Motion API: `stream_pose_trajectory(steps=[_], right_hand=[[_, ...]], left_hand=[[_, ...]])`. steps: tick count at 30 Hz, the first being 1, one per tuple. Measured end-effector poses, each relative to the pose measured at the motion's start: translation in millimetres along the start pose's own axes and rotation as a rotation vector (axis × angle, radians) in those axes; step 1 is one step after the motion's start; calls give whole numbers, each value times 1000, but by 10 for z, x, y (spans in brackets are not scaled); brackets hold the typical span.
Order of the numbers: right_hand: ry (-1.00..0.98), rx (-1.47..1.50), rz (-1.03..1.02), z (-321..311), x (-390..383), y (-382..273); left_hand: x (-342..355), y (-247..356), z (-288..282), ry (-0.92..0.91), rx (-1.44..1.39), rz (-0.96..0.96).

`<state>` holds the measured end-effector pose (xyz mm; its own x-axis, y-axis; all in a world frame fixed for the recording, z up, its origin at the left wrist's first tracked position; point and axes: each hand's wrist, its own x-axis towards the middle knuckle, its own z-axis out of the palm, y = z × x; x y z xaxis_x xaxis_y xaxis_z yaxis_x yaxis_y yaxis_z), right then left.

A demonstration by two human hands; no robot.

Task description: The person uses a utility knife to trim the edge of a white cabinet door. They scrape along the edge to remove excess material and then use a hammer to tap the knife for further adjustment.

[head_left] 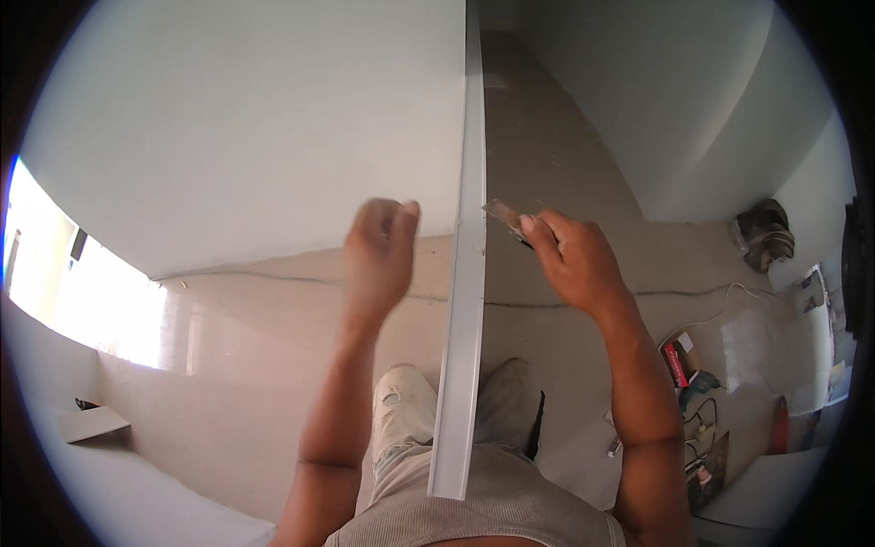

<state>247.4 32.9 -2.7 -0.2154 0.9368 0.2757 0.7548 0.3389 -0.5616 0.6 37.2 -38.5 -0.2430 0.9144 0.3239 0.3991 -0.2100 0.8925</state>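
A long white channel-shaped strip (465, 246) runs from the far top of the view down to my torso. To its right, my right hand (576, 257) is closed around a small flat-bladed scraper (503, 215). The scraper's blade tip points left and lies close to the strip's right edge; I cannot tell whether they touch. Left of the strip, my left hand (381, 251) is raised and slightly blurred, with its fingers curled in. It is apart from the strip, and whatever it may pinch is hidden.
A white wall panel (246, 118) fills the far left. A dark cable (529, 305) crosses the tiled floor (547, 365). At right lie a red box (674, 365), a green power tool (700, 385) and a dark bundle (764, 235). A white board (96, 424) lies at left.
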Motion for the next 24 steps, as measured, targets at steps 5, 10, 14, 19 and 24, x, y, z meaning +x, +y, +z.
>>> stream_pose_trajectory(steps=[5,10,14,19,24], right_hand=[[-64,-206,-43,45,191,-96],[-43,-261,-38,73,225,-66],[-22,-319,-40,97,241,-116],[-61,-384,-5,58,266,-168],[-101,-400,-37,16,269,-172]], left_hand=[[359,62,-80,-153,-118,-106],[488,119,225,-429,-189,-266],[564,79,422,-571,-300,-430],[506,-49,474,-509,-306,-279],[633,-38,226,-576,-88,83]])
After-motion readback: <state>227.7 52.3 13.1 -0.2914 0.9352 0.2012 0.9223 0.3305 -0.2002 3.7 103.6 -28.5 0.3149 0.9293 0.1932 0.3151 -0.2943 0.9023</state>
